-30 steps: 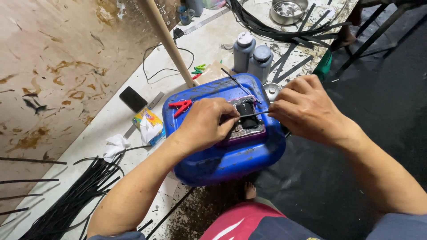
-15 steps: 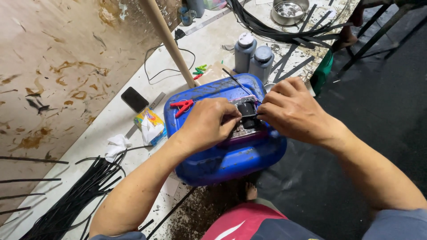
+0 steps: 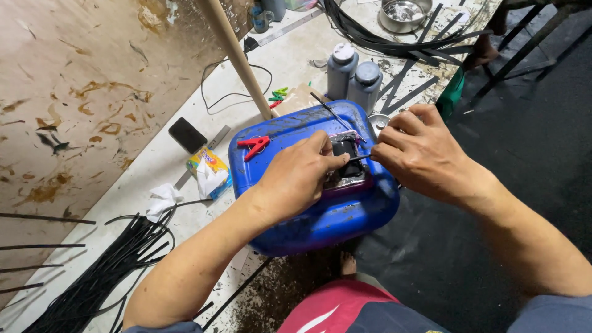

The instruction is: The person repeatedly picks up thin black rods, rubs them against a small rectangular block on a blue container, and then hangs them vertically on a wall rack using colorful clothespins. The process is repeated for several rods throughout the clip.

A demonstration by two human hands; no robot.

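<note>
Head view. Compared with half a second ago, my right hand (image 3: 425,154) has lifted slightly away from the small dark block (image 3: 347,161) and now pinches a thin dark strip (image 3: 359,158) between thumb and forefinger; the strip runs level toward the block. My left hand (image 3: 302,176) has stayed put, fingers curled and pressing on the block's left side. The block sits on a pinkish plate on top of the blue jerrycan (image 3: 320,209), which lies on its side just before my knees. A red clip (image 3: 254,145) rests on the can's upper left face. Left of the can: a crumpled yellow-and-blue packet (image 3: 208,168) with white tissue, and a black phone (image 3: 187,134). Behind the can stand two grey bottles (image 3: 353,77) with rounded caps, contents hidden. Far back, a metal bowl (image 3: 404,13), contents unclear. Bundle of black strips (image 3: 98,277) at lower left.
</note>
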